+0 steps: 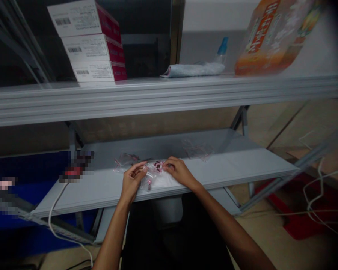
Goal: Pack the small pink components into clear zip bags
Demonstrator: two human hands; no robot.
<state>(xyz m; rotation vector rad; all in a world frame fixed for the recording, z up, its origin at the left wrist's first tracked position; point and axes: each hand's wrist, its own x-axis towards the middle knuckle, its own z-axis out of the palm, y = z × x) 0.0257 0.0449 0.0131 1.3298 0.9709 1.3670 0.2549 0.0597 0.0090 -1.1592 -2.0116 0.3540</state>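
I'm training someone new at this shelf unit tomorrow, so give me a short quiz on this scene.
1. True or false: the three stacked boxes sit on the upper shelf.
2. Which item lies at the right end of the pale blue wrapped bundle? A: a blue-capped bottle. B: a coffee mug.
3. Fill in the blank: the left hand and right hand are both at a clear plastic ____ on the lower shelf.

Key: 1 true; 2 A; 3 bag.
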